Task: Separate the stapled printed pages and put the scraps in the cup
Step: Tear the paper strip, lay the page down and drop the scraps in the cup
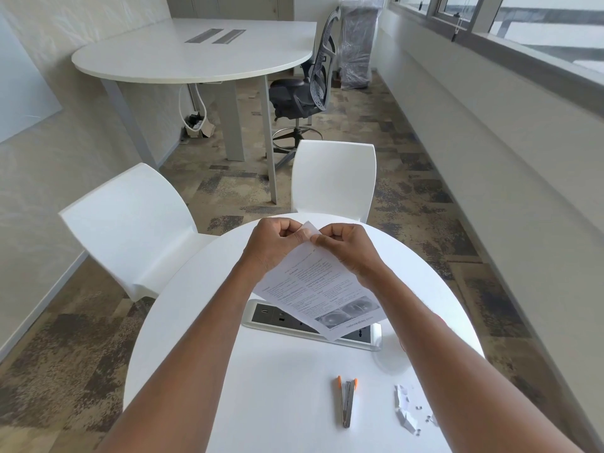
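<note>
I hold the printed pages point(322, 295) up over the round white table point(271, 380). My left hand point(276, 243) and my right hand point(346, 248) both pinch the top corner of the pages, thumbs close together. The sheets hang down toward me, text and two grey pictures showing. A metal staple remover with orange tips point(347, 402) lies on the table in front of me. Torn paper scraps and small staples point(407, 411) lie to its right. A pale translucent rim shows behind my right forearm; I cannot tell if it is the cup.
A power socket panel point(281, 320) is set into the table under the pages. Two white chairs point(333, 179) stand at the far side of the table. A larger white desk point(196, 57) and a dark office chair point(304, 93) stand beyond.
</note>
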